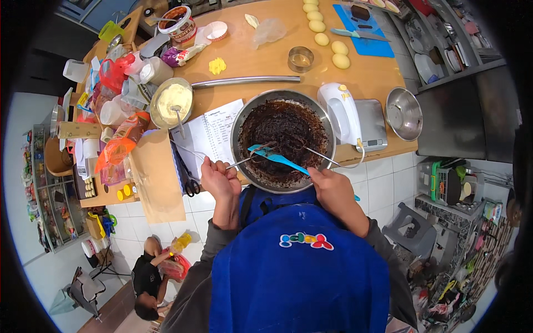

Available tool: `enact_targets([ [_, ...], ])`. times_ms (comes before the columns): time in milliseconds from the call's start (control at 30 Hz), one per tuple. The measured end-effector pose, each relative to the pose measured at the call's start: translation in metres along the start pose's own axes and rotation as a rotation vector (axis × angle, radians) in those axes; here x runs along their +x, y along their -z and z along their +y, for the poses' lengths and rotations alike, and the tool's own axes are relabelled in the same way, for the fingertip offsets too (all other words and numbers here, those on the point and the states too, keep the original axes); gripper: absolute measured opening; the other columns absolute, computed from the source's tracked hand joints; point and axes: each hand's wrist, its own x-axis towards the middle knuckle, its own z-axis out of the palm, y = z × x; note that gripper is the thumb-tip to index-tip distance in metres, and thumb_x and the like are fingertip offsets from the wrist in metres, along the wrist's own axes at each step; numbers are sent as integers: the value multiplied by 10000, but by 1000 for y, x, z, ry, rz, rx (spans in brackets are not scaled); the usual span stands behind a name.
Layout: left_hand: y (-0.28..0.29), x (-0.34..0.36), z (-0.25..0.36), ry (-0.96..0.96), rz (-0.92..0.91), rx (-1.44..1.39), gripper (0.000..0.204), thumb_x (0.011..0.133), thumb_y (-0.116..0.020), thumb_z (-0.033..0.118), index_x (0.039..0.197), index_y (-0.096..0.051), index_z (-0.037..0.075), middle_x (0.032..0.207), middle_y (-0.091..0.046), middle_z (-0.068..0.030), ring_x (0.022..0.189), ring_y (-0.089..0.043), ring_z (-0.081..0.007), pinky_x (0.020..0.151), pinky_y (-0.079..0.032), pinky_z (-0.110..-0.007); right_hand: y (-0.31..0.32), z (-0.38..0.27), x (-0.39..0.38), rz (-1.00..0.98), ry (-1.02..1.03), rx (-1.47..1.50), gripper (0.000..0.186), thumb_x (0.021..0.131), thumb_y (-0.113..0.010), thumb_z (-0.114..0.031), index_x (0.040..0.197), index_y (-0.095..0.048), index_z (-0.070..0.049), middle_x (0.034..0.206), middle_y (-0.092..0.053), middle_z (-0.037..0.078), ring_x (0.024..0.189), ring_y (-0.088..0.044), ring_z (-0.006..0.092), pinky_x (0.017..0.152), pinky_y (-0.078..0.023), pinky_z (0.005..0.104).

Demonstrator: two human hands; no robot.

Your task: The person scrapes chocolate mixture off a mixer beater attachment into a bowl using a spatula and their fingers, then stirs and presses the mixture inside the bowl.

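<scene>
A steel bowl (244, 130) of dark chocolate-brown mixture (277, 126) sits at the front of the wooden table. My left hand (221, 186) is closed on a metal beater (240, 162), whose end is in the bowl, left of centre. My right hand (336, 197) grips a light blue spatula (283, 161), its blade lying across that beater over the mixture. A second beater (319, 155) rests in the bowl on the right, its stem over the rim. Beside the bowl lie a white hand mixer (343, 119) on the right and an open notebook (216, 125) on the left.
Several eggs (315, 26), a blue board (372, 47) with a knife, a scale (373, 125), an empty bowl (404, 114) and a pan (169, 105) surround the work, with cluttered packages (114, 127) at left. People (150, 277) are at lower left on the tiled floor.
</scene>
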Motion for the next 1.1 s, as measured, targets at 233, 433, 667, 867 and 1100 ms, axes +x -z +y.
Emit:
enact_targets([
  [233,-7,-2,2,-44,7,20,299,949,-415,237,682,-306,159,509,-189,51,454,-179,-73,399,-164,-244,31,6,-2,-19,-87,-88,258,783,-588,-106,1025,-675,-118,700,-587,98,601,-605,292,506,-470,420],
  [433,-10,-17,1,-128,-194,126,361,970,-402,189,630,-295,131,500,-208,39,453,-193,-75,391,-194,-249,16,13,-1,-7,-51,-98,305,754,-578,-93,1044,-665,-123,687,-578,94,605,-608,278,492,-468,407],
  [667,-10,-20,-3,-233,-353,220,391,961,-427,149,591,-311,104,482,-253,14,456,-220,-78,388,-221,-256,4,2,5,152,76,-322,355,719,-579,-99,1067,-644,-127,685,-523,58,631,-588,247,489,-465,373],
  [867,0,-17,-4,-338,-523,289,408,947,-444,123,563,-314,88,499,-277,16,462,-230,-75,413,-229,-253,18,14,-10,21,-26,-188,339,735,-576,-104,1059,-654,-163,704,-529,51,651,-591,244,502,-464,378],
  [1100,-4,-16,6,-821,-839,711,364,825,-527,16,526,-321,36,491,-341,-49,421,-302,-151,420,-215,-318,56,27,-15,9,-137,-98,175,830,-586,-172,983,-671,-172,647,-538,77,600,-581,286,514,-452,412],
])
